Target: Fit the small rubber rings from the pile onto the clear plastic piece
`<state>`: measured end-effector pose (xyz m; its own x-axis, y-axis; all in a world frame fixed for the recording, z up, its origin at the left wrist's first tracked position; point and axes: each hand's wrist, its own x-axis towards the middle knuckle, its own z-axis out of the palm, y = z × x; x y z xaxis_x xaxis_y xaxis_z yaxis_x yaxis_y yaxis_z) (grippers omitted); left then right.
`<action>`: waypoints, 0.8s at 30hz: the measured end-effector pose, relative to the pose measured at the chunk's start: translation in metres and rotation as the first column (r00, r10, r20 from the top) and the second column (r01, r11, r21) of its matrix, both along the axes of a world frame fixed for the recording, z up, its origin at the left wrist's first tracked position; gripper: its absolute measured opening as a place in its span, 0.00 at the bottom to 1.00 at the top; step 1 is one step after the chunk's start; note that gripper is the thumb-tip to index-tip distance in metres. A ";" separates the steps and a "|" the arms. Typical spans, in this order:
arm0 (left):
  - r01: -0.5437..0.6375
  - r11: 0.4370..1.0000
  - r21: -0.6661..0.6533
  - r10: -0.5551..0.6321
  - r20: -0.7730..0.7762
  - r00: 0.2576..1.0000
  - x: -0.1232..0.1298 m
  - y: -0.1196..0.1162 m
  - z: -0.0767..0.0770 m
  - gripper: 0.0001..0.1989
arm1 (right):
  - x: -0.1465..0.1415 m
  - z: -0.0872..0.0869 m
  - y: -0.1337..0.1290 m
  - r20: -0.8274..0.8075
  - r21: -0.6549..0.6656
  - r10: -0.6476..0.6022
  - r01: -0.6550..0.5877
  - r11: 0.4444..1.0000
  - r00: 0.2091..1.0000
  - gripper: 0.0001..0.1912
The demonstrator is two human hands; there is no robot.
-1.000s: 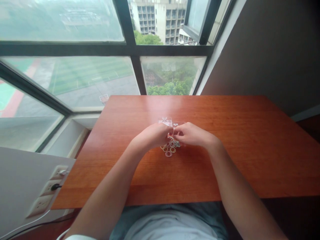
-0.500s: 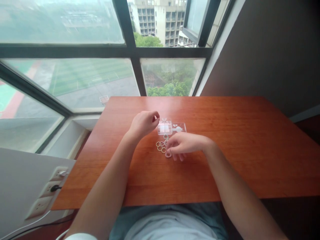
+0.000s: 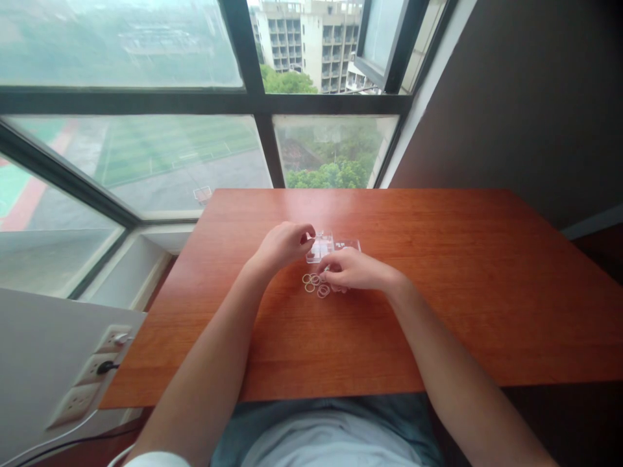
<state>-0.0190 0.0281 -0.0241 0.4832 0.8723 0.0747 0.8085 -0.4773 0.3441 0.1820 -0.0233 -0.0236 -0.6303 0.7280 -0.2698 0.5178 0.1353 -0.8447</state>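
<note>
My left hand [image 3: 288,244] is at the left edge of a clear plastic box [image 3: 320,249], thumb and fingertips curled together. Whether it grips the box or something small is hidden. Just in front of the box, several thin pale rings [image 3: 310,287], like small hair ties, lie in a loose cluster on the table. Over the right side of that cluster is my right hand [image 3: 354,268], its thumb and index finger bent close together among the rings. What sits between those fingertips is too small to make out. The box's clear lid [image 3: 354,244] extends to the right, partly covered by my right hand.
The reddish-brown wooden table [image 3: 462,279] runs up to large framed windows [image 3: 335,104]. A grey wall [image 3: 525,110] rises at the right. Wall sockets [image 3: 78,399] with plugs and cables are at the lower left.
My right hand has moved slightly left and away from me, its fingers drawing in among the rings. Some near rings have shifted. My left hand has dropped slightly closer to the box.
</note>
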 end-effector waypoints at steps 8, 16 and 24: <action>-0.006 0.999 -0.040 0.002 -0.081 0.997 0.003 -0.001 -0.002 0.12 | 0.013 -0.005 0.011 0.172 0.267 -0.082 0.034 0.963 0.982 0.10; 0.000 1.000 0.018 0.002 -0.129 0.992 0.007 -0.004 0.001 0.12 | 0.017 -0.003 0.010 0.198 0.300 -0.069 0.007 0.954 0.978 0.11; 0.086 0.996 0.016 -0.084 -0.121 0.989 0.016 -0.005 -0.001 0.12 | 0.018 -0.008 0.012 0.268 0.332 -0.069 -0.025 0.943 0.961 0.06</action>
